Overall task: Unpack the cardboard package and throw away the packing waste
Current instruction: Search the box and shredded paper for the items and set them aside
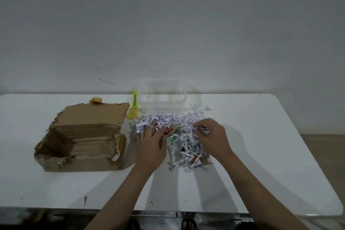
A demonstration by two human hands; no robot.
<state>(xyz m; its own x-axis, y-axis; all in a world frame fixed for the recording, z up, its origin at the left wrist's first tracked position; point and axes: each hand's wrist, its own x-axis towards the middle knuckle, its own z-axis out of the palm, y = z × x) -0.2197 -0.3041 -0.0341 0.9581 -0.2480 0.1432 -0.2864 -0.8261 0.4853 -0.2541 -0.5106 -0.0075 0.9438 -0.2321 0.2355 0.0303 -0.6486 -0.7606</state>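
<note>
A torn-open brown cardboard box (84,136) lies on the left of the white table (261,136), its flap folded back. To its right is a heap of white shredded paper (168,119). My left hand (151,142) rests flat on the heap's left side, fingers spread, next to a small red and green item (172,130) half buried in the shreds. My right hand (211,136) sits on the heap's right side and pinches a few paper strips between thumb and fingers. A small orange piece (195,159) shows at the heap's near edge.
A clear plastic container (162,97) stands behind the heap against the wall. A yellow-green utility knife (133,107) lies between it and the box. A wad of tan tape (95,100) sits behind the box. The table's near edge runs along the bottom.
</note>
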